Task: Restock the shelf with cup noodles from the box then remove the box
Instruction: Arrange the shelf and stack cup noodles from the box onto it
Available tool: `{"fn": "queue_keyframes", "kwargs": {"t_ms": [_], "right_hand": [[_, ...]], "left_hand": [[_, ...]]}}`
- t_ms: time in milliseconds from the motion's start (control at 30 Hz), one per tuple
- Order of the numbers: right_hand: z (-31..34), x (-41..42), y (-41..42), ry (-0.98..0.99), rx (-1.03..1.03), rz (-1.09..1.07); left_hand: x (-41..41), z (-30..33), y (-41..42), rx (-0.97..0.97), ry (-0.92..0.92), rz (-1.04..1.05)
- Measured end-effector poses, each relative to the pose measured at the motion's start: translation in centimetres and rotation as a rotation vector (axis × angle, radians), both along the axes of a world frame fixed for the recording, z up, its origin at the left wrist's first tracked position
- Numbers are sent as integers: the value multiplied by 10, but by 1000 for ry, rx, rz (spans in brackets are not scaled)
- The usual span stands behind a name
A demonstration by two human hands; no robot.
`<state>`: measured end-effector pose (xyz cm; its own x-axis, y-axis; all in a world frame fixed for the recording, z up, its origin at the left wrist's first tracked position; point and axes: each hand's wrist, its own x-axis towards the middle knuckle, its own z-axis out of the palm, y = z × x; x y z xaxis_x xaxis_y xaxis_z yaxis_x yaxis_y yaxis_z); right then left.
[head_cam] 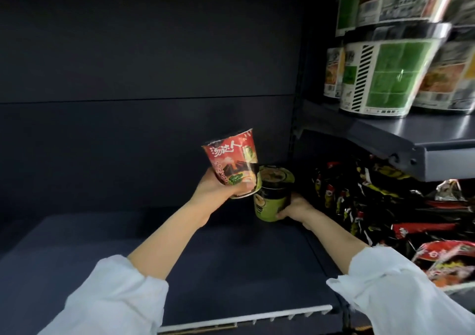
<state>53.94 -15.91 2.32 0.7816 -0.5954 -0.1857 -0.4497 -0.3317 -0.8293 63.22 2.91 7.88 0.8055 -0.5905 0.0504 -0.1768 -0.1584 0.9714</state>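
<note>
My left hand (214, 186) grips a red cup noodle (230, 158) from below, holding it tilted in the air above the dark shelf (180, 257). Just to its right, my right hand (295, 207) holds a green cup noodle (273, 193) by its side. That cup stands upright at the back right of the shelf, its base at or just above the shelf board. The two cups touch or nearly touch. The box is out of sight.
Red and black noodle packets (372, 206) are piled on the neighbouring shelf to the right. Above them a higher shelf (411, 139) carries large green and white noodle bowls (385, 77). A dark back wall closes the shelf bay.
</note>
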Motion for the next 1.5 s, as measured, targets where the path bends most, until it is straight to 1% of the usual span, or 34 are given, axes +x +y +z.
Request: {"fn": "queue_keyframes", "kwargs": {"t_ms": [67,133,167,233,300,400,467,600,767,967,1100,1233,1367,1500], "right_hand": [[11,-3,-2,-103,1,-63],[24,-6,-2,-261,4,-116],[30,-8,-2,-323,32,-117],[39,-10,-3,-377,113,-78],[44,-10,-5,-369,153,-26],[46,-8,-8,-345,101,1],[49,-7,-8,-395,85,16],[49,-2,-7,-468,54,-9],[45,-1,-7,-479,7,-29],[48,-2,-7,-459,3,-28],[53,-7,1,-431,-59,-57],[63,-22,17,-435,-88,-125],[73,-55,41,-454,-136,-81],[82,-106,72,-469,-232,-78]], "left_hand": [[0,2,-14,-4,-34,-17],[2,4,-31,-9,-41,-14],[4,5,-40,-5,-48,-10],[5,9,-55,8,-68,-11],[8,10,-69,11,-101,-33],[10,6,-82,26,-137,-66],[11,2,-86,53,-145,-82],[9,-3,-92,61,-155,-99],[12,3,-96,173,-206,-154],[11,6,-89,200,-229,-100],[0,15,-81,249,-280,-16],[-21,25,-61,197,-339,50],[-53,34,-33,140,-450,69],[-103,42,1,97,-581,-5]]}}
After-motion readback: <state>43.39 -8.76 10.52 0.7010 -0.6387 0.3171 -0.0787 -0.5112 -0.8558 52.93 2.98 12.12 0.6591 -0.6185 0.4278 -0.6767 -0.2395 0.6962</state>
